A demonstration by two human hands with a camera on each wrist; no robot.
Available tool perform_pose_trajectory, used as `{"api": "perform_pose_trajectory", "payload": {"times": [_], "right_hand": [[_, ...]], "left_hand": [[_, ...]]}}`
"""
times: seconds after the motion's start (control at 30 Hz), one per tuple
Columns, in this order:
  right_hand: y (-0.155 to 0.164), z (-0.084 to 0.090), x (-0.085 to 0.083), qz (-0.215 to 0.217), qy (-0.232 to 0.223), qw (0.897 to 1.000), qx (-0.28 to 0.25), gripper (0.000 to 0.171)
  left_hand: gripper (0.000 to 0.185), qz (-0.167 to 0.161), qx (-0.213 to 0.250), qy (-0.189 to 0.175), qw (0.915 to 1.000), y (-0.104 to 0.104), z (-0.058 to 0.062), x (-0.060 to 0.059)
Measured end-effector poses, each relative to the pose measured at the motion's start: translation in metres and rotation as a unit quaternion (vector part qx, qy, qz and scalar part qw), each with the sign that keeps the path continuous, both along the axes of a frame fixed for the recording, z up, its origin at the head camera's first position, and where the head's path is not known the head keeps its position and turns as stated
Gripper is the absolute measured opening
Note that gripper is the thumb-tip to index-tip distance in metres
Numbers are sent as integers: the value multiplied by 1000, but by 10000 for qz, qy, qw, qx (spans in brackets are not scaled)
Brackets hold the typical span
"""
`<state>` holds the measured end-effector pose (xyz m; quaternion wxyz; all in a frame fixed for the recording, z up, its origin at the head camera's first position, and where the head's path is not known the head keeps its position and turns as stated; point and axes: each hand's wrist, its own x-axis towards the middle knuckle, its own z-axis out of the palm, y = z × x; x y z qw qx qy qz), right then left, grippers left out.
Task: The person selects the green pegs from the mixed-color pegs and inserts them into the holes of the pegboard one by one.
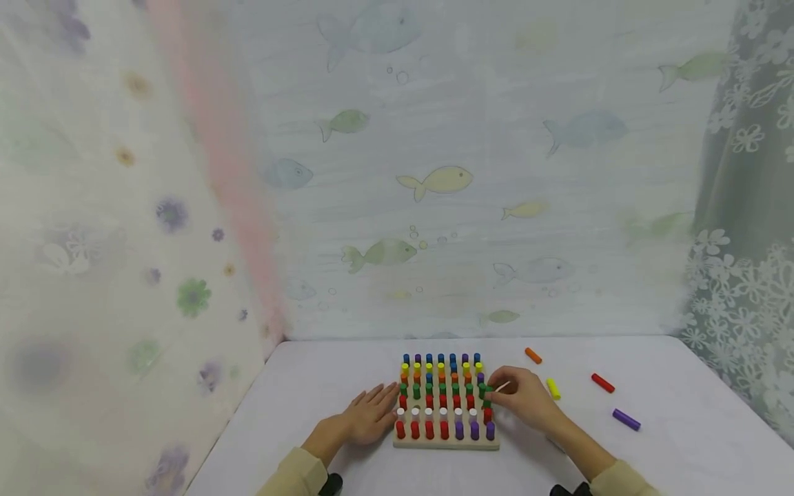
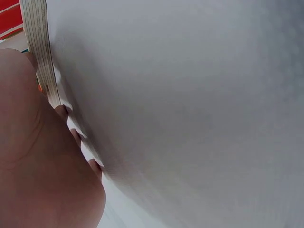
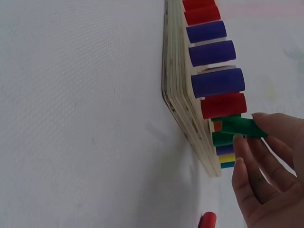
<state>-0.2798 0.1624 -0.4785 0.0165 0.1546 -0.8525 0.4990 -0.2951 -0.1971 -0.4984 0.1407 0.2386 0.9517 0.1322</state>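
A wooden pegboard [image 1: 446, 445] lies on the white table with rows of coloured pegs standing in it. My right hand [image 1: 527, 398] is at the board's right edge and pinches a green peg [image 3: 242, 127] between thumb and fingers. That peg is tilted beside the last column, just behind a standing red peg [image 3: 223, 105]. Whether its lower end is in a hole, I cannot tell. My left hand [image 1: 370, 415] lies palm down at the board's left side, fingers extended, its thumb side against the edge. In the second column a bare hole [image 1: 417, 407] shows among the red pegs.
Right of the board lie several loose pegs: orange [image 1: 533, 355], yellow [image 1: 553, 388], red [image 1: 602, 383] and purple [image 1: 626, 419]. A pale piece [image 1: 555, 445] is partly hidden by the right forearm. Patterned curtains [image 1: 459, 227] hang behind the table [image 1: 335, 365].
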Motion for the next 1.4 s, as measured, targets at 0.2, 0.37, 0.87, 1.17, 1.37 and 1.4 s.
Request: {"api": "perform_pose_trajectory", "payload": {"times": [0.2,0.37,0.87,1.17,1.37,1.4], "right_hand": [[-1,-5,0,-12,201,9996,199,15],[-3,-6,-1,-32,116,9994,321,16],[-2,-6,-4,234,219,9984,475,14],[-1,-8,-5,680,281,9957,559,11],[8,2,-6,966,413,9910,834,12],[11,6,-5,1034,484,9895,881,14]], "left_hand": [[68,-59,-89,-68,9999,6,8,7],[68,-10,-82,-45,10000,5,3,2],[68,64,-68,-21,10000,5,4,1],[69,52,-29,-28,10000,1,-4,-4],[67,-58,-101,41,9999,2,8,-3],[67,-70,-65,70,9999,2,11,-3]]}}
